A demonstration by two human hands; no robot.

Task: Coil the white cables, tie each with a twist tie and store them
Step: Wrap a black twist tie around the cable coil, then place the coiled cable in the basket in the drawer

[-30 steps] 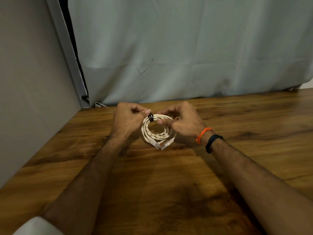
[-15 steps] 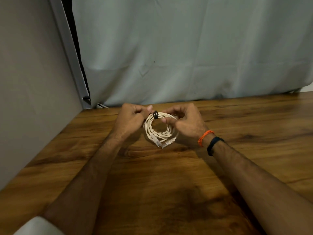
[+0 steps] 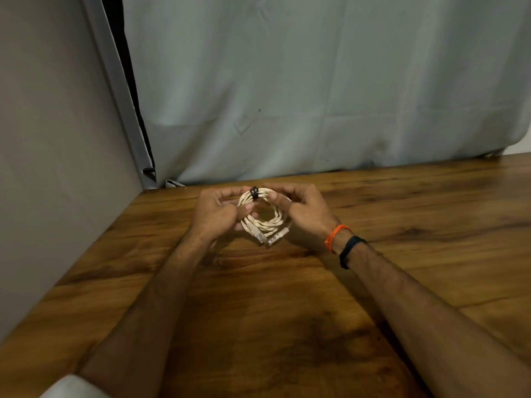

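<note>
White cable (image 3: 263, 218) coiled into small ring, held just above wooden table (image 3: 287, 326) near far edge, by grey curtain (image 3: 316, 96). Black twist tie (image 3: 254, 193) wrapped round top of coil. Left hand (image 3: 214, 215) pinches coil's left side, thumb in front, fingers curled behind. Right hand (image 3: 304, 209) grips right side likewise, fingertips close to tie. Two plug ends (image 3: 265, 237) hang at bottom of ring (clear plastic, side by side). Orange thread band (image 3: 334, 235) and dark band (image 3: 349, 249) on right wrist.

Orange thread (image 3: 336, 235), black band (image 3: 349, 249), white sleeve (image 3: 71, 387).
</note>
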